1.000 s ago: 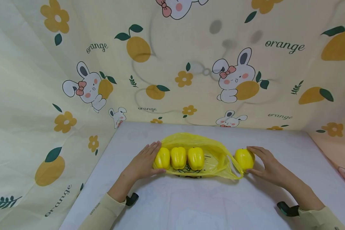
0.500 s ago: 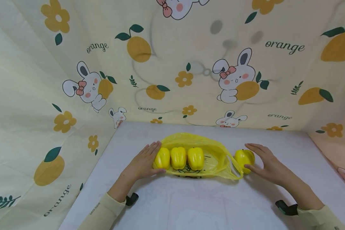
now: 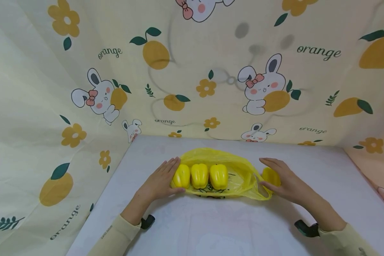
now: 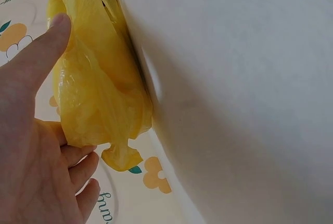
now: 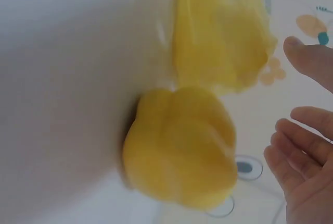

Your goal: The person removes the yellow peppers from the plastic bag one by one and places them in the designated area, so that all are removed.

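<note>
A yellow plastic bag [image 3: 240,177] lies on its side with its opening facing me, three yellow bell peppers [image 3: 200,176] in a row in its left part. My left hand [image 3: 161,179] holds the bag's left end, thumb along the front and fingers round the back; the left wrist view shows the thumb over the yellow plastic [image 4: 99,88]. Outside the bag, beside its right-hand handle, a fourth yellow bell pepper [image 5: 179,148] rests on the table. My right hand [image 3: 284,181] hovers over that pepper with thumb and fingers spread, holding nothing and partly hiding it in the head view.
The white table [image 3: 211,227] reaches back to a hanging cloth [image 3: 185,78] printed with rabbits and oranges. Cloth also closes off the left and right sides. A dark wrist camera [image 3: 307,228] sits at the right sleeve, another at the left.
My right hand has let go of the fourth pepper, opened its fingers and moved left over it toward the bag. The left hand and the bag have stayed in place.
</note>
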Demonstrator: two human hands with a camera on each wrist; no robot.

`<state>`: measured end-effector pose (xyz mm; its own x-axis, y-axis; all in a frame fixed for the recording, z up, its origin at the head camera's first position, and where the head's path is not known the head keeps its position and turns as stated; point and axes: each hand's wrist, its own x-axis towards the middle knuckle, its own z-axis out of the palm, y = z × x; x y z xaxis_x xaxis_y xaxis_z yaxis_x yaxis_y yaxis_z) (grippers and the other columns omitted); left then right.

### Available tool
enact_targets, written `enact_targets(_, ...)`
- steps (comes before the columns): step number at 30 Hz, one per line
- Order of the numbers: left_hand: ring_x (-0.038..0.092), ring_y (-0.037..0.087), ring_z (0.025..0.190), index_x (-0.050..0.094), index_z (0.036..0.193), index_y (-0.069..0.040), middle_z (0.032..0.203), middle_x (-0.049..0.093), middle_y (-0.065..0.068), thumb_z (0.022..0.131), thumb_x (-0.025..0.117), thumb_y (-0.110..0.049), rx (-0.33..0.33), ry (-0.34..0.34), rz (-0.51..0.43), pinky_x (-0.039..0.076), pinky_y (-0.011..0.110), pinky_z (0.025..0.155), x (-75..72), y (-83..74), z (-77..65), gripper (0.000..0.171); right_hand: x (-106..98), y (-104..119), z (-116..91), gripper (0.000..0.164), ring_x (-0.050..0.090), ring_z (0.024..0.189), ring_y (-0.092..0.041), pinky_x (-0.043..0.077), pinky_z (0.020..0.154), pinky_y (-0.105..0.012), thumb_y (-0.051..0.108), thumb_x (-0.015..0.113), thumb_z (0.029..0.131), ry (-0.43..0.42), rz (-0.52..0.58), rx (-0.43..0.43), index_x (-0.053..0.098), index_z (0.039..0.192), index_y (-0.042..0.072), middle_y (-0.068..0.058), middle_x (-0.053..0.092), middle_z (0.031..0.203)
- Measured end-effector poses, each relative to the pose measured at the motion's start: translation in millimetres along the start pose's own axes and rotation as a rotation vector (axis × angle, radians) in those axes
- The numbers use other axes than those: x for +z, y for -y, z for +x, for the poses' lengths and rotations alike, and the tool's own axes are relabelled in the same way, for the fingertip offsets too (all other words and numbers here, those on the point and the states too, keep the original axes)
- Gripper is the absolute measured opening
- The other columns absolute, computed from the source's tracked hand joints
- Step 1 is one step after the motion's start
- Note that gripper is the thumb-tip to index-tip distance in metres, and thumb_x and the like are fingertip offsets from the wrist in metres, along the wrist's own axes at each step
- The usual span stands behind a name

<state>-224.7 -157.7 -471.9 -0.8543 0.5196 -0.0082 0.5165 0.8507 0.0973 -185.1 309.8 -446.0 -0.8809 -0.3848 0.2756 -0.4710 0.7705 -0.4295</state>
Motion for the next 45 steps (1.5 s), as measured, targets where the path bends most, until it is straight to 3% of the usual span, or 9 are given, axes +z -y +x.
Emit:
enact_targets(9,0.019,0.028,0.165,0.017,0.172,-0.004,0.179,0.020,0.010,0.095,0.068,-0.071,0.004,-0.008,-0.002,0.014,0.045,0.136,2.9,0.7,1.0,0.114,10,17,9,0.082,0.044,0.145,-0.047,0.045,0.111,-0.073,0.022,0.089,0.091,0.026,0.053,-0.038,0.048,0.159,0.006,-0.021,0.047,0.159)
enact_targets(18,0.019,0.027,0.166,0.016,0.172,-0.004,0.180,0.019,0.010,0.095,0.068,-0.071,0.000,-0.006,0.001,0.013,0.044,0.136,2.4,0.0,2.0,0.114,32,27,19,0.082,0.051,0.141,-0.043,0.052,0.109,-0.064,0.022,0.091,0.089,0.015,0.009,-0.131,0.050,0.157,0.002,-0.020,0.051,0.156)
enact_targets(38,0.019,0.027,0.166,0.016,0.172,-0.004,0.180,0.018,0.010,0.095,0.068,-0.070,0.001,-0.004,-0.010,0.013,0.043,0.136,2.9,0.6,2.0,0.115,60,48,37,0.085,0.050,0.145,-0.040,0.054,0.110,-0.059,0.036,0.089,0.091,0.046,0.024,-0.123,0.048,0.160,0.006,-0.016,0.049,0.160)
enact_targets(45,0.020,0.029,0.165,0.018,0.172,-0.003,0.179,0.020,0.010,0.095,0.069,-0.069,0.006,-0.009,-0.021,0.015,0.044,0.136,2.6,0.6,1.4,0.113,69,54,44,0.088,0.049,0.146,-0.038,0.050,0.116,-0.058,0.036,0.090,0.089,0.064,0.014,-0.119,0.049,0.159,0.005,-0.017,0.050,0.159)
